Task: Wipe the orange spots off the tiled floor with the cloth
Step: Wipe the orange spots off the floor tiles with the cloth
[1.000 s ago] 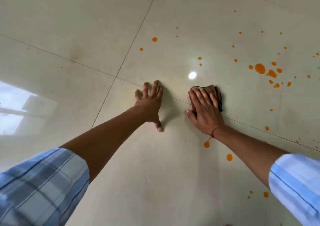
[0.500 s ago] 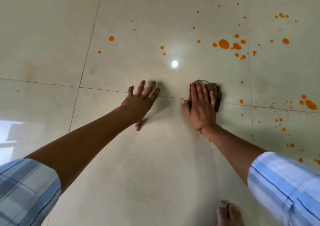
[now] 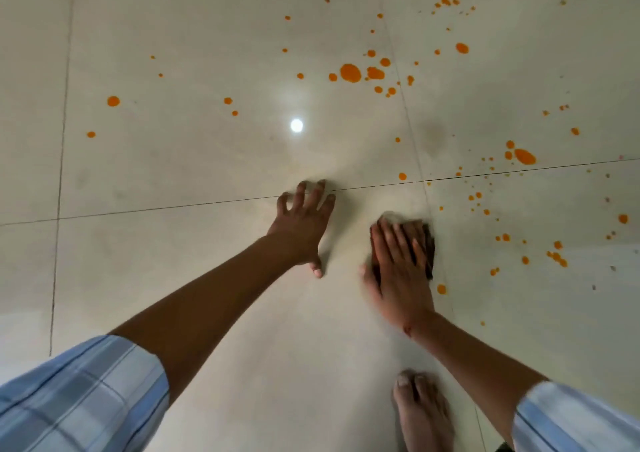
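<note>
The right hand lies flat with straight fingers and presses the dark cloth on the tiled floor. It has pulled the cloth nearer, off the grout line it covered a second ago. One near spot seems wiped, and another spot remains just right of the hand. The left hand, fingers spread, holds nothing and props on the floor. Most orange spots lie far and right, so much work remains.

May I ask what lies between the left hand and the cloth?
In the head view, only bare tile separates the left hand from the cloth pressed under the right hand.
</note>
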